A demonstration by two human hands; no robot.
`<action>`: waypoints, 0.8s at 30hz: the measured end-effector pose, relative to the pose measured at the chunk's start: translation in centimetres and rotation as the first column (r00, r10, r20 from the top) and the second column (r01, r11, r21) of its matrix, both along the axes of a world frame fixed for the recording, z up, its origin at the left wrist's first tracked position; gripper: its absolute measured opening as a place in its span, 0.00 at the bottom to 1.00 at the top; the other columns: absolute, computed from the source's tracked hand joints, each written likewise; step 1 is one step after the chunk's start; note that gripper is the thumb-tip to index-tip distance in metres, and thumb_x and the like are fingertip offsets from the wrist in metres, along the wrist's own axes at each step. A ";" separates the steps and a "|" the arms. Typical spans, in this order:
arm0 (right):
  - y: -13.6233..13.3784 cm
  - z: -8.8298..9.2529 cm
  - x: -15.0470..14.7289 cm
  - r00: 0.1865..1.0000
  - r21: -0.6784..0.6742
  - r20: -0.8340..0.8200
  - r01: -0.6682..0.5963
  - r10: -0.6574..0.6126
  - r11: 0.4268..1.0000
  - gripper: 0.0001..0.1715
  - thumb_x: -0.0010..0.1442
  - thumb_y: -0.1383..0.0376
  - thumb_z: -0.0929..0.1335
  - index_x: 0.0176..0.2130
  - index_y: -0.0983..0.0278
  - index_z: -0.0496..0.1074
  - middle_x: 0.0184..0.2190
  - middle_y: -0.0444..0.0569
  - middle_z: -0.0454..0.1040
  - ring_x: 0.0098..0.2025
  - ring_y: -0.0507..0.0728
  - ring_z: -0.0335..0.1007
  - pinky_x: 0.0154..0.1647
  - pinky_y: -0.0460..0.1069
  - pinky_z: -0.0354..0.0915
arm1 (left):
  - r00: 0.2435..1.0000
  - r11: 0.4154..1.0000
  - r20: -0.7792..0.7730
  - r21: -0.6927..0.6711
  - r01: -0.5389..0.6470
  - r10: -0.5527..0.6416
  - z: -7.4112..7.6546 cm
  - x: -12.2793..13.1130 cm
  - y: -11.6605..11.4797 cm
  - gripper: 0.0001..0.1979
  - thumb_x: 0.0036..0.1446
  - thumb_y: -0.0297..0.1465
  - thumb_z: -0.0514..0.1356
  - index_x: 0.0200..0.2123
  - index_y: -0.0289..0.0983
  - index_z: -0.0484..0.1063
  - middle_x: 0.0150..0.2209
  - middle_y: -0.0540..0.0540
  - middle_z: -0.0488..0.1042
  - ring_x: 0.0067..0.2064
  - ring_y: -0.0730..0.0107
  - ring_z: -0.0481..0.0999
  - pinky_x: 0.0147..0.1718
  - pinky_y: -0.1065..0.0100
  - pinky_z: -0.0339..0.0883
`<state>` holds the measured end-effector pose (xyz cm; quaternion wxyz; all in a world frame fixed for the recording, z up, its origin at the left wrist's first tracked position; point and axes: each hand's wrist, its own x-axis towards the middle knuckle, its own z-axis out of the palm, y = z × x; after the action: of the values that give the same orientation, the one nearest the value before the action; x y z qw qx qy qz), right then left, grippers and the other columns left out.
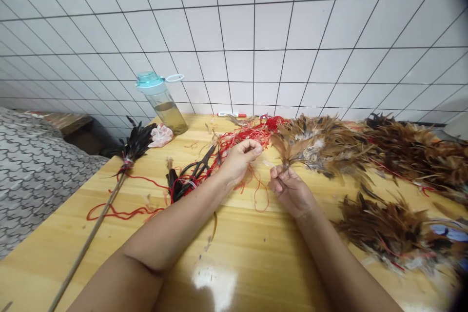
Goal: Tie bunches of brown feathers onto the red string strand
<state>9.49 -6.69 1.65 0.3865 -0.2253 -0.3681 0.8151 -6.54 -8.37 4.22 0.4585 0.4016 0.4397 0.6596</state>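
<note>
My right hand [291, 189] is closed on a small bunch of brown feathers [284, 152], whose tips point up and away from me. A thin whitish strand or quill end [269, 163] sticks out to the left of its fingertips. Across from it, my left hand [241, 160] is pinched, thumb against the fingers. What it holds, if anything, is too small to make out. Loose red threads [260, 131] lie tangled behind the hands. Black scissors [199, 165] rest left of my left hand, partly behind the forearm, beside black feathers [174, 184].
Piles of brown feathers [329, 144] spread along the table's [256, 263] right side, with another feather pile [391, 229] nearer me. At left lies a stick [86, 243] with black feathers [137, 144] tied on. A bottle [168, 112], crumpled tissue [161, 135] and marker [231, 115] stand or lie near the tiled wall.
</note>
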 end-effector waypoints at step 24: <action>0.2 -0.6 0.3 0.994 -0.049 -0.089 -0.061 0.057 0.997 0.08 0.52 0.63 0.72 0.28 0.62 0.68 0.28 0.39 0.66 0.20 0.45 0.49 0.24 0.45 0.52 | 0.957 0.968 -0.147 -0.064 0.244 -0.251 -0.8 0.5 -0.4 0.17 0.43 0.36 0.69 0.35 0.33 0.73 0.35 0.47 0.71 0.38 0.73 0.69 0.41 0.70 0.60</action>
<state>9.84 -6.45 1.08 0.3721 -0.1883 -0.3362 0.8444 -6.05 -8.81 3.42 0.5110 0.4926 0.4351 0.5539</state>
